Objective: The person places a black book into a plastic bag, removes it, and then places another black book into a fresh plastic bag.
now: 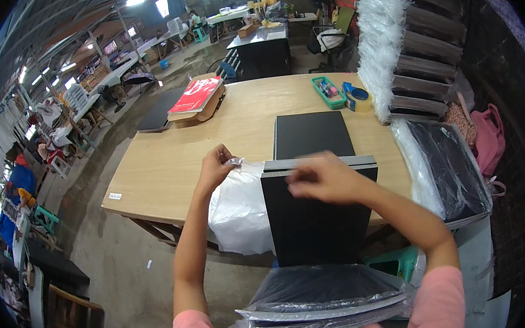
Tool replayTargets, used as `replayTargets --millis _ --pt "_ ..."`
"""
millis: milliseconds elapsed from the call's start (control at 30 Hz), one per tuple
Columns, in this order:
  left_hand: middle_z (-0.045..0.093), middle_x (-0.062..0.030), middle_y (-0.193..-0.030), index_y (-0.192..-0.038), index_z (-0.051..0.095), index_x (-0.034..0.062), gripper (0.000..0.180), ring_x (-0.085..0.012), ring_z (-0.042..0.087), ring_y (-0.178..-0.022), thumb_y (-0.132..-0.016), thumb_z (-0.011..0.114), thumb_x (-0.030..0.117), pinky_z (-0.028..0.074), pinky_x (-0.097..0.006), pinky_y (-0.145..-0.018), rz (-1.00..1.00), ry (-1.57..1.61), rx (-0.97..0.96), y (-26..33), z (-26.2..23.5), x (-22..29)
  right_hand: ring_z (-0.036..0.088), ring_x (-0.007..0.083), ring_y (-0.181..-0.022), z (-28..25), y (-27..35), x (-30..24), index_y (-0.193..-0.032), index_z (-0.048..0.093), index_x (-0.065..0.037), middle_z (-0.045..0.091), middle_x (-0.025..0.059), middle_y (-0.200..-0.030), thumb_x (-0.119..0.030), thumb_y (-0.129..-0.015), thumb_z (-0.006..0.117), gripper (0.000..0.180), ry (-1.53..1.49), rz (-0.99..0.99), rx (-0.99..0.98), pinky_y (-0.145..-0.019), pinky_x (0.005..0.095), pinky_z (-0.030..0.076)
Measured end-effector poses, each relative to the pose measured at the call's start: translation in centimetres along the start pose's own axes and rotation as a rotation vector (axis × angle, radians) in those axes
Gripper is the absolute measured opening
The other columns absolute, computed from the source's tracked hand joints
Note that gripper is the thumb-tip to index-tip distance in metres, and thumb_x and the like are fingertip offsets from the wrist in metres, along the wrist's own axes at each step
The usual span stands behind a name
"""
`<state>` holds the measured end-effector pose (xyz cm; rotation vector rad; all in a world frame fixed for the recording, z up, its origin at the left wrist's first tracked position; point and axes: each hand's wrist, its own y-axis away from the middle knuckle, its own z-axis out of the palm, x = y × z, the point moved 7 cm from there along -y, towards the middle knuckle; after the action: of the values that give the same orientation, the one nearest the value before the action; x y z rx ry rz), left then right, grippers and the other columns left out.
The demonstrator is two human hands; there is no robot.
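Note:
My left hand (216,167) pinches the upper corner of a thin, whitish plastic bag (241,209), which hangs crumpled over the table's front edge. Beside the bag, a black board-like folder (316,225) with grey edges along its top stands nearly upright in front of me. My right hand (330,177) passes over its top edge with curled fingers, smeared by motion; whether they hold anything is unclear. Another flat black folder (315,134) lies on the table just behind. Several black folders in clear plastic (326,297) rest at my lap.
The wooden table (155,173) carries red-covered papers (196,96) at left, plus a green basket (328,92) and a tape dispenser (357,97) at the back. A tall stack of plastic-wrapped folders (428,53) rises at right, with another wrapped pile (446,171) nearer me.

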<state>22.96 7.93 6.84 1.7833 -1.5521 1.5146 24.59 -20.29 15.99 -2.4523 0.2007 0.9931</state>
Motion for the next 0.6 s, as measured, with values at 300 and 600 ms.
replayTargets --millis 300,600 --pt "0.059 -0.0037 -0.063 -0.086 0.057 -0.0001 0.023 -0.0058 0.053 -0.058 -0.073 0.075 0.004 0.036 -0.017 -0.051 -0.099 0.001 0.168 0.6 -0.4 0.7 0.065 0.0250 -0.087 8.8 -16.9 14.2 -0.081 0.067 -0.005 0.067 0.0122 -0.090 -0.011 -0.063 0.074 0.020 0.264 0.303 -0.229 -0.074 0.0355 0.051" --pt "0.065 -0.0004 -0.088 -0.103 0.063 0.0029 0.042 -0.0103 0.055 -0.084 -0.091 0.054 0.042 0.043 -0.025 -0.073 -0.323 0.110 -0.784 4.3 5.2 -7.3 0.061 0.0256 -0.073 9.9 -18.7 12.1 -0.088 0.061 -0.004 0.064 0.0130 -0.081 -0.018 -0.076 0.065 0.019 0.327 -0.132 -0.272 -0.065 0.0355 0.047"
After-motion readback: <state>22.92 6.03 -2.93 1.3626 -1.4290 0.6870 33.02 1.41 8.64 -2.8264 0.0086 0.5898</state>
